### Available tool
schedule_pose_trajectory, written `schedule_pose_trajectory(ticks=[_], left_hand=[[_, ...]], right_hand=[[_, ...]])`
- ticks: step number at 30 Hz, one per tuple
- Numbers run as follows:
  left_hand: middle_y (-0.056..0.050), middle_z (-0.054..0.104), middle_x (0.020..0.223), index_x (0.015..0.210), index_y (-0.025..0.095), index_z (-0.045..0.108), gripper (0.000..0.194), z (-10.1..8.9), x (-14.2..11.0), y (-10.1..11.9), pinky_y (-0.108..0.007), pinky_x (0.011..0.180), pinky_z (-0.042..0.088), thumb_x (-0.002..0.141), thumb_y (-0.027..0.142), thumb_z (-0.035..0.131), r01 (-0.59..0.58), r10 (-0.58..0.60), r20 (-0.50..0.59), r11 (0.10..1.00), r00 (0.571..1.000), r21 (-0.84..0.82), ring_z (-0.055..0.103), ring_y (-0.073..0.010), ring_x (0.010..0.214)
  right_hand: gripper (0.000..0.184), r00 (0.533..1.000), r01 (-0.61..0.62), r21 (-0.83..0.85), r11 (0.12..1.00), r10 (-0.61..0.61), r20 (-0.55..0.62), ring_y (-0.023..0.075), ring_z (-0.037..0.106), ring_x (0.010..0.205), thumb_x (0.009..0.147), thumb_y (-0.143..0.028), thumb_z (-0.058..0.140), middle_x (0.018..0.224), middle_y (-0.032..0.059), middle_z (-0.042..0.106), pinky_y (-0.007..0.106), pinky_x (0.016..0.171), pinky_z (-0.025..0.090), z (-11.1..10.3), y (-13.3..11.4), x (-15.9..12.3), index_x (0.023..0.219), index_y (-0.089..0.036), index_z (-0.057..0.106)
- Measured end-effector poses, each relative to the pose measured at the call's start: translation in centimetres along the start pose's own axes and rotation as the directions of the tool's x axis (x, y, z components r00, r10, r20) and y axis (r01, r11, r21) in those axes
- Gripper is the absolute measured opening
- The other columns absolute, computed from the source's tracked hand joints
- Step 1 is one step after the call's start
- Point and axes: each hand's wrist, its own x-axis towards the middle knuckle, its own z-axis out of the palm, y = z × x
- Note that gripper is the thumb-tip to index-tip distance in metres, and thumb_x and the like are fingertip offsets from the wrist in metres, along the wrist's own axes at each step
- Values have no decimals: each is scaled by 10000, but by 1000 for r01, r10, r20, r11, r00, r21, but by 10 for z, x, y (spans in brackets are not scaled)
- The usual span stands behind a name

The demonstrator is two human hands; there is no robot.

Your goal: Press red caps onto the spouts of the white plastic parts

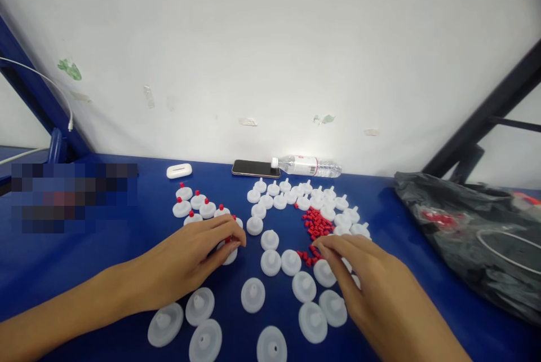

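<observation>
My left hand has its thumb and fingers closed around a white spouted disc with a small red cap on top; the fingers partly cover it. More white discs with red caps stand upright just beyond that hand. My right hand is at the near edge of a pile of loose red caps. Its thumb and index finger are pinched together at one red cap. Uncapped white discs surround the pile, and several lie between my hands.
On the blue table, a white earbud case, a phone and a lying water bottle rest along the wall. A dark plastic bag with red pieces inside lies at the right. Blurred blocks cover something at the left.
</observation>
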Motion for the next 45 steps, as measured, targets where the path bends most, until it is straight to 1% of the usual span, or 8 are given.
schedule_pose_trajectory(ticks=[5,10,14,20,31,35,40,45], left_hand=[[-16,665,1170,1263,301,548,258,5,-2,-5,-308,840,493,1063,283,386,-18,20,-46,999,999,41,639,-194,985],[-68,635,1194,1169,251,608,219,5,-10,4,-412,1014,446,1018,238,449,-111,130,-118,981,985,157,560,-250,1137],[-71,617,1249,1188,274,622,227,4,-16,14,-472,1096,414,989,259,513,-136,150,-143,985,978,104,544,-261,1172],[-61,605,1298,1187,318,680,303,6,-14,14,-460,1034,519,890,368,704,-83,88,-59,994,994,75,598,-295,1191],[-51,597,1205,1158,305,686,206,4,-8,13,-481,1112,427,972,370,625,-96,95,16,994,995,58,569,-252,1106],[-45,622,1103,1103,284,691,182,7,-4,10,-423,1025,442,1028,300,526,-115,118,-75,993,990,34,546,-226,1031],[-27,639,864,934,217,652,314,0,-5,11,-321,803,462,1060,245,367,-105,104,-169,994,980,2,550,-178,817],[17,535,592,726,209,620,337,-24,-13,17,-252,577,416,992,361,481,33,-33,-1,999,999,41,447,-131,552]], right_hand=[[240,997,-44,-34,998,46,70,221,738,708,937,-210,562,859,6,787,309,596,531,13,1,9,914,-301,783],[144,996,-35,-48,998,38,77,222,742,750,871,-199,702,850,-17,784,318,637,527,14,-1,6,889,-307,796],[160,992,-40,-78,996,49,116,222,746,744,819,-183,774,835,-40,788,321,612,509,16,-2,4,870,-332,803],[148,983,-110,-128,986,127,130,235,745,741,815,-211,793,829,-37,787,339,627,505,19,-1,5,839,-356,810],[149,981,-103,-116,988,121,155,228,729,727,836,-178,774,821,-31,775,352,650,479,19,-5,7,810,-324,793],[141,984,-57,-113,992,74,159,237,731,744,838,-152,760,816,-14,774,370,703,491,20,-5,7,805,-288,773],[124,997,-22,-120,993,31,71,230,718,670,833,-154,741,766,-15,761,336,614,475,18,-2,7,783,-267,737],[125,998,-65,-19,998,65,23,203,713,588,901,-207,623,726,-29,754,291,508,476,10,-1,8,842,-272,712]])
